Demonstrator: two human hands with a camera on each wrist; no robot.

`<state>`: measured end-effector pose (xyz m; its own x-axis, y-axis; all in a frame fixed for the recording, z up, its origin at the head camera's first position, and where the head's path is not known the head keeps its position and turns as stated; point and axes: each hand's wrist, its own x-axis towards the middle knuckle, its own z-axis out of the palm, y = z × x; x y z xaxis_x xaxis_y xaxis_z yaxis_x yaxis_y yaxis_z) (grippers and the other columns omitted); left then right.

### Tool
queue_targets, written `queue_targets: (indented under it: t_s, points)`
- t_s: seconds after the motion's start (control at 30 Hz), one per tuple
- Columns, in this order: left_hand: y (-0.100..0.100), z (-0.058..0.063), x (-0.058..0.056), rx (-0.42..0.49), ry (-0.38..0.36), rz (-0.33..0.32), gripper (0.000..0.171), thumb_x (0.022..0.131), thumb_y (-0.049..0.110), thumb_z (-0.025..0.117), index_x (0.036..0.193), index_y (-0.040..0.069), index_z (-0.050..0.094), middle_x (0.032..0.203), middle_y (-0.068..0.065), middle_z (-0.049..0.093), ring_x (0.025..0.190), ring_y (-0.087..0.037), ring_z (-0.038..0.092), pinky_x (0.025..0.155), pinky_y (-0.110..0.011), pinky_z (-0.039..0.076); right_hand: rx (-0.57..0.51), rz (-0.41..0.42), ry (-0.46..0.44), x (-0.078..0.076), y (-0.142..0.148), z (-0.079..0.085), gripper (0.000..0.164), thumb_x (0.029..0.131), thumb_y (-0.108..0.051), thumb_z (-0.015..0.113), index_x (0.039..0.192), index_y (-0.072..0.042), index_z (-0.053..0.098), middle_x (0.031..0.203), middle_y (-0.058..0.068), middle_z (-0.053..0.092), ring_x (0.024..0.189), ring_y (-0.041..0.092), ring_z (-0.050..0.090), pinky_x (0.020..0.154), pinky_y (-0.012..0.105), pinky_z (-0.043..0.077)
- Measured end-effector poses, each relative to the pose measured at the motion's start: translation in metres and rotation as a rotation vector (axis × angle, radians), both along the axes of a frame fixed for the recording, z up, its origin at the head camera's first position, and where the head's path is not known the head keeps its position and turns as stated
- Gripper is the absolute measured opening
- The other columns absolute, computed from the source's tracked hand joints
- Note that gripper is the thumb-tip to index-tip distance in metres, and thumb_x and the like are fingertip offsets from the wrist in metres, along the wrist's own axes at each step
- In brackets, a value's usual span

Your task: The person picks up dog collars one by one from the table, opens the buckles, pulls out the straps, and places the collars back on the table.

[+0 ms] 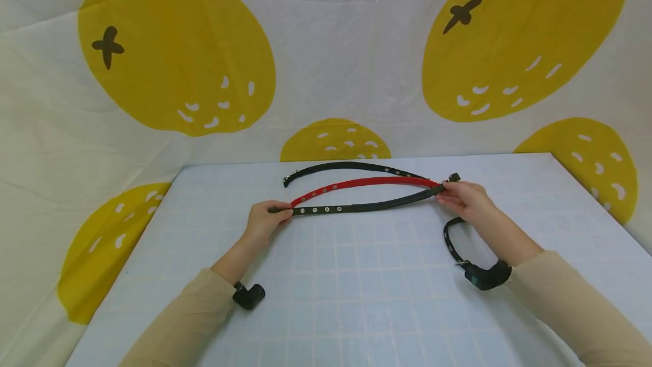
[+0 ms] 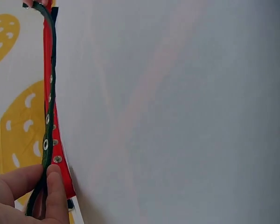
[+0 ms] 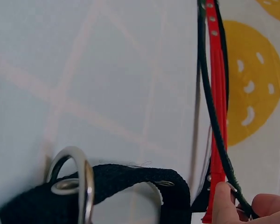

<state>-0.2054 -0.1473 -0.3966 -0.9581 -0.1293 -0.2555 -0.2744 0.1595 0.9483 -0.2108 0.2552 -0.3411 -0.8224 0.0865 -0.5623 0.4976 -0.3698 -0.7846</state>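
Clearly, I see the left hand [image 1: 264, 220] and right hand [image 1: 467, 200] pinching a dark green strap [image 1: 377, 206] near its ends; any print is too small for me to read.

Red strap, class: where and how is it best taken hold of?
Pinch the red strap at its middle, probably from above: in the head view, that stretch shows gaps to the black strap behind and the dark green strap in front, while its ends lie close to the left hand and right hand.

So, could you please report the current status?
Left hand pinches green strap near its eyelets; right hand holds its other end. Red strap and black strap just beyond.
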Motion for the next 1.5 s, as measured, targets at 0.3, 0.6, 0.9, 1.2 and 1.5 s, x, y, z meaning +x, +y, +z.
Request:
queue_targets:
  t_s: [0.3,0.6,0.9,1.2,1.5]
  points:
    - [-0.002,0.002,-0.009,-0.135,0.019,0.018,0.023,0.085,0.000,0.065,0.108,-0.003,0.066,0.117,-0.015,0.054,0.092,-0.021,0.053,0.069,-0.019,0.050,0.181,0.082,0.024,-0.005,0.001,-0.009,0.007,0.096,-0.011,0.049,0.100,-0.006,0.046,0.065,0.001,0.065,0.063,0.012,0.067,0.070,0.026,0.054]
    - [-0.008,0.001,-0.015,-0.211,0.024,0.034,0.023,0.083,0.003,0.067,0.106,-0.002,0.066,0.115,-0.015,0.053,0.095,-0.024,0.050,0.066,-0.018,0.048,0.363,0.191,0.023,-0.005,0.002,-0.013,0.057,0.094,-0.008,0.049,0.140,0.009,0.020,0.065,-0.001,0.064,0.061,0.010,0.066,0.065,0.024,0.054]
    - [-0.014,0.001,-0.016,-0.223,0.055,0.044,0.023,0.081,0.001,0.069,0.103,-0.004,0.065,0.103,-0.017,0.058,0.086,-0.022,0.054,0.062,-0.016,0.047,0.419,0.198,0.011,-0.005,0.008,-0.013,0.038,0.091,-0.009,0.056,0.124,0.002,0.039,0.065,-0.001,0.065,0.063,0.013,0.067,0.066,0.026,0.055]
    - [-0.017,0.002,-0.018,-0.213,0.031,0.045,0.025,0.080,0.001,0.071,0.103,-0.005,0.065,0.096,-0.016,0.062,0.079,-0.019,0.055,0.062,-0.016,0.046,0.404,0.201,0.026,-0.004,0.014,-0.011,0.059,0.090,-0.011,0.058,0.138,0.003,0.027,0.067,-0.003,0.065,0.065,0.012,0.067,0.069,0.026,0.055]
    - [-0.021,0.004,-0.016,-0.201,0.027,0.037,0.028,0.080,0.001,0.070,0.106,-0.007,0.063,0.090,-0.013,0.063,0.072,-0.013,0.058,0.062,-0.018,0.047,0.448,0.217,0.065,-0.003,0.027,-0.015,0.038,0.090,-0.012,0.061,0.122,-0.001,0.044,0.071,-0.004,0.063,0.067,0.011,0.065,0.072,0.027,0.054]
